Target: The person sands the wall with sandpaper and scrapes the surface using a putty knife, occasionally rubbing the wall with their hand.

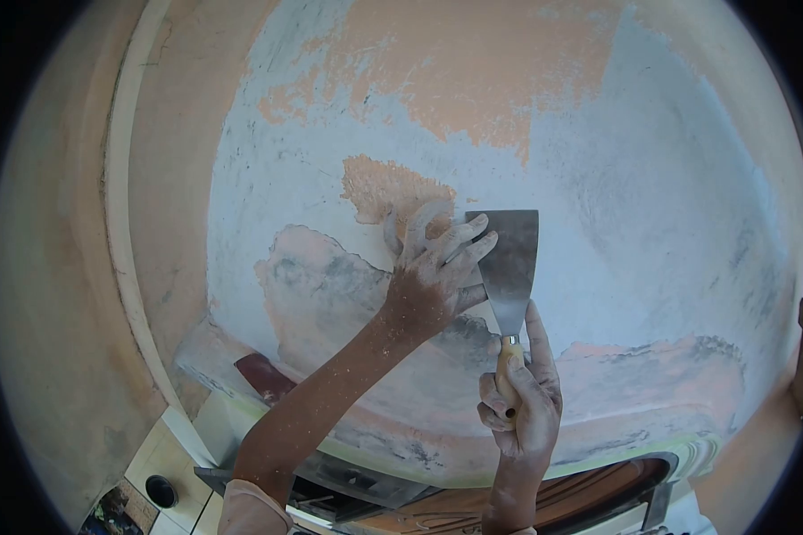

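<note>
My right hand (526,397), dusted white, is wrapped around the wooden handle (507,374) of a wide scraper. Its flared metal blade (510,259) points up, flat in front of the wall. Beside it, my left hand (424,285) has its fingers spread, with the fingertips overlapping the blade's left edge. White dust coats those fingers too, and flecks of it dot the forearm. Behind the left fingers, an orange-pink patch (393,185) with ragged edges shows through the pale blue-white wall coat (580,223).
Higher up spreads a larger bare orange area (473,62). Rough grey-pink plaster (330,285) lies lower down. A dark red object (263,379) rests on the ledge at left. Below are an arched wooden piece (562,501) and a dark round container (161,490) on tiles.
</note>
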Available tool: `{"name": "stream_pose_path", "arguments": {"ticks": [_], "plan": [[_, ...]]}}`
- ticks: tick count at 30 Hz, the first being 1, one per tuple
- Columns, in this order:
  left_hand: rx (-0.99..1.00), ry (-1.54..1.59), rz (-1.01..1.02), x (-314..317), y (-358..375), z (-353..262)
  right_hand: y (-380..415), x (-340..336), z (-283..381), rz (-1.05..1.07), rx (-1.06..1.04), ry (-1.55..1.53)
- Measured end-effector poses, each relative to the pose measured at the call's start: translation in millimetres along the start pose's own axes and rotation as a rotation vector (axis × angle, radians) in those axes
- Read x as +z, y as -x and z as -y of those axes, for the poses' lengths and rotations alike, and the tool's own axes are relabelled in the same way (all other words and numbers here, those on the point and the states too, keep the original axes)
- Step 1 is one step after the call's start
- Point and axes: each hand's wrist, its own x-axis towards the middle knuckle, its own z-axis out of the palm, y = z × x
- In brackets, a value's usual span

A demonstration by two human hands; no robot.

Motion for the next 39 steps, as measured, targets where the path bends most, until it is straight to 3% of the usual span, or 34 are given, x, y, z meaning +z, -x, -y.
{"name": "stream_pose_path", "arguments": {"ticks": [31,39], "plan": [[-0.01,-0.089,-0.048,6.0,-4.0,-1.4,-3.1,3.8,11.4,0.031,0.006,-0.012],[-0.039,0.089,-0.071,5.1,-10.0,-0.7,-3.7,4.2,13.3,0.027,0.017,-0.005]]}}
